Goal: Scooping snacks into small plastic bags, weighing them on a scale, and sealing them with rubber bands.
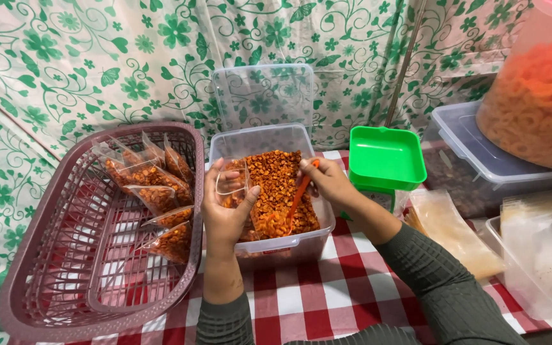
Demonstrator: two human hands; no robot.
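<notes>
A clear plastic box (317, 239) with its lid tipped up behind it holds orange-brown fried snack mix (280, 182). My left hand (225, 207) grips a small clear plastic bag (231, 185), part filled with the mix, over the box's left side. My right hand (327, 182) holds an orange spoon (297, 201) whose bowl is dug into the mix. Both hands hover over the box.
A maroon plastic basket (52, 255) at left holds several filled snack bags (158, 191). A green square scale tray (386, 156) stands right of the box. Further right are clear lidded tubs (480, 156), a big jar of orange ring snacks (538, 102), and empty bags (448, 230). Red checked cloth covers the table.
</notes>
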